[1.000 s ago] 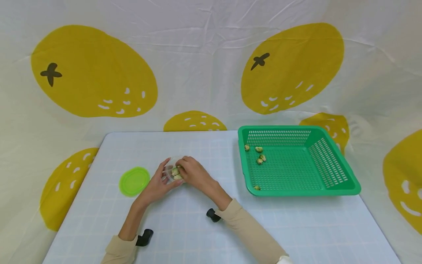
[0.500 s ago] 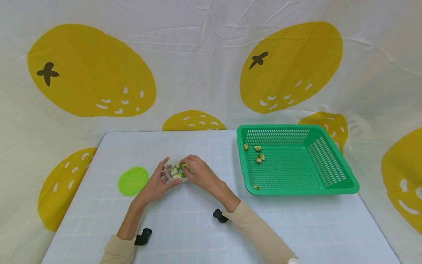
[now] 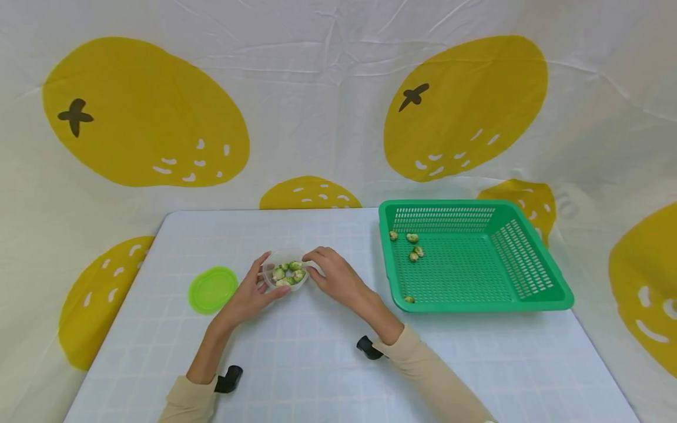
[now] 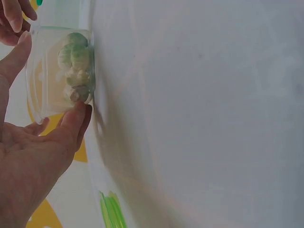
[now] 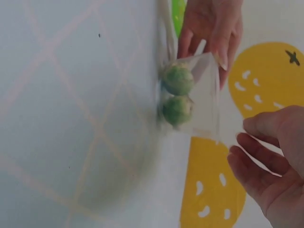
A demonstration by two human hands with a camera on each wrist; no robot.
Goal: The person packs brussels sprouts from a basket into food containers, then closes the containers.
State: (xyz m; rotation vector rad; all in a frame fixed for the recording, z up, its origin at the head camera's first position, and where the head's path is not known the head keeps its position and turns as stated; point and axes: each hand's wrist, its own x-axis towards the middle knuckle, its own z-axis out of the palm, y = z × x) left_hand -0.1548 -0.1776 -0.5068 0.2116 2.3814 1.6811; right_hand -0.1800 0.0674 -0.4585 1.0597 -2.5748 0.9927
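Observation:
A small clear plastic container (image 3: 271,276) stands on the table, with several Brussels sprouts (image 3: 288,275) lying in a ring at its bottom. My left hand (image 3: 248,299) holds it from the left, thumb at the near side and fingers round the far side. Just off the rim at the right is my right hand (image 3: 338,279), its fingers loosely bent. Nothing lies between those fingers in the right wrist view, and a small gap separates them from the container wall. Through the clear wall, sprouts (image 4: 76,66) also show in the left wrist view.
A green plastic basket (image 3: 476,306) stands on the right of the table, several Brussels sprouts (image 3: 415,255) scattered along its left part. Left of my left hand lies a round lime-green lid (image 3: 213,290). A fruit-print cloth (image 3: 317,117) hangs behind the table.
My right hand has drawn back from inside the container to its right side and released a Brussels sprout there. My left hand keeps its hold on the container.

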